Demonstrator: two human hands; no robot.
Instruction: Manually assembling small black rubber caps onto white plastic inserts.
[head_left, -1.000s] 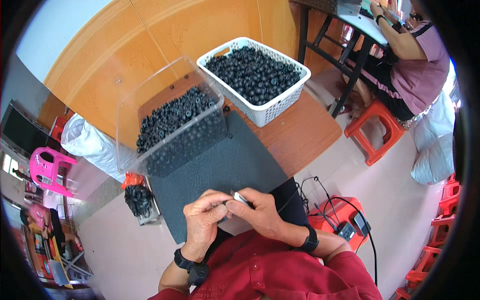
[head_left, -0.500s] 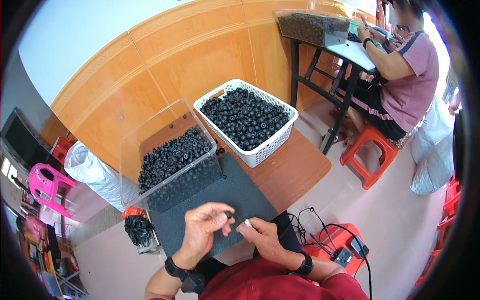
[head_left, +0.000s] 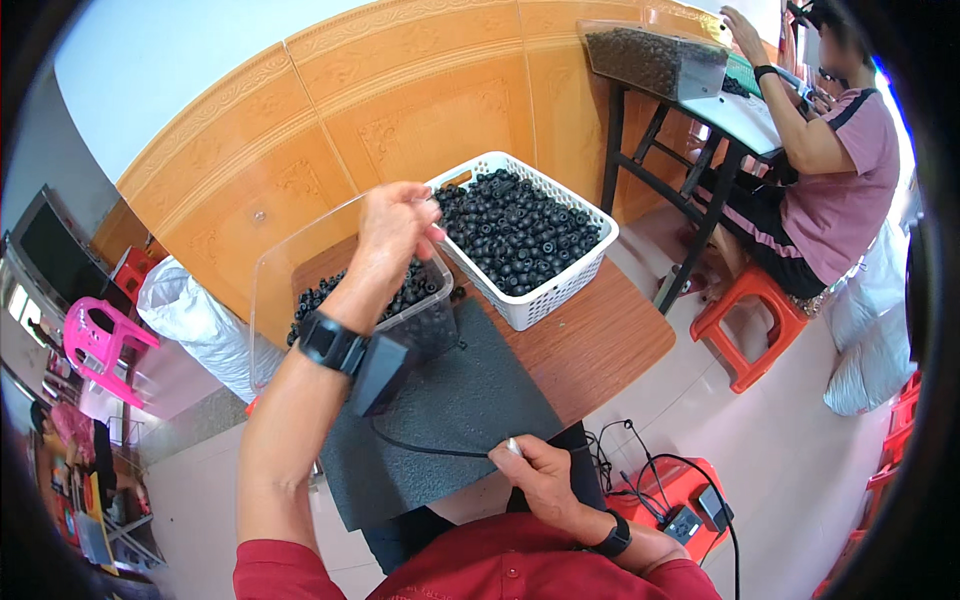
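Note:
My left hand (head_left: 392, 228) is raised over the clear plastic bin (head_left: 425, 322), beside the near-left rim of the white basket (head_left: 522, 312). Its fingers are curled, and whatever they may hold is hidden. Small black ring-like parts (head_left: 520, 235) fill the basket; more of them lie in the bin, partly covered by my left forearm. Low over the near right edge of the dark grey mat (head_left: 450, 400), my right hand (head_left: 545, 485) is closed, with a small whitish piece (head_left: 514, 446) showing at the thumb and finger.
A brown wooden board (head_left: 610, 345) carries basket and bin. A black cable (head_left: 430, 450) runs from my left wrist device across the mat. Right of me stands a red stool (head_left: 680, 480) with cables and adapters. Another person (head_left: 840, 180) works at a table on the far right.
My left hand has moved up and away from beside my right hand to above the bin, by the basket. The small dark part it held no longer shows. My right hand stays low.

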